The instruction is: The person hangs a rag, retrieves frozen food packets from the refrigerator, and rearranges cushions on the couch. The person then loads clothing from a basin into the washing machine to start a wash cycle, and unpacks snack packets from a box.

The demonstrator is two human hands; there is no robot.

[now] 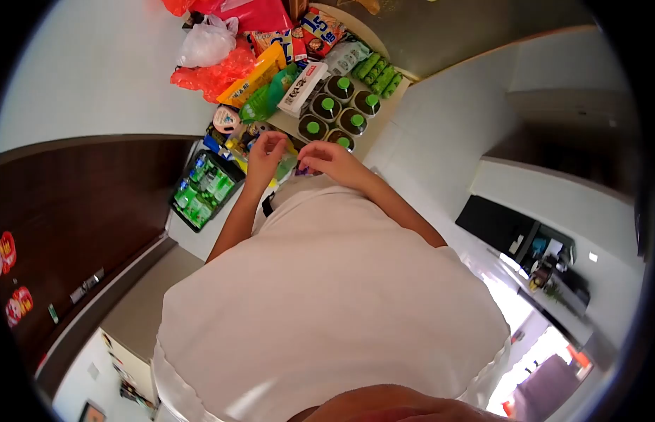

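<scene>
In the head view, the left hand [265, 156] and right hand [330, 159] are near each other at upper centre, fingers loosely curled; I cannot tell whether either pinches anything. Just above the right hand stand green-capped dark bottles [329, 111], beside a white carton [303, 88].

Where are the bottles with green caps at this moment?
In the head view, the green-capped bottles are at upper middle, just beyond the right hand; a white box is at their left.
</scene>
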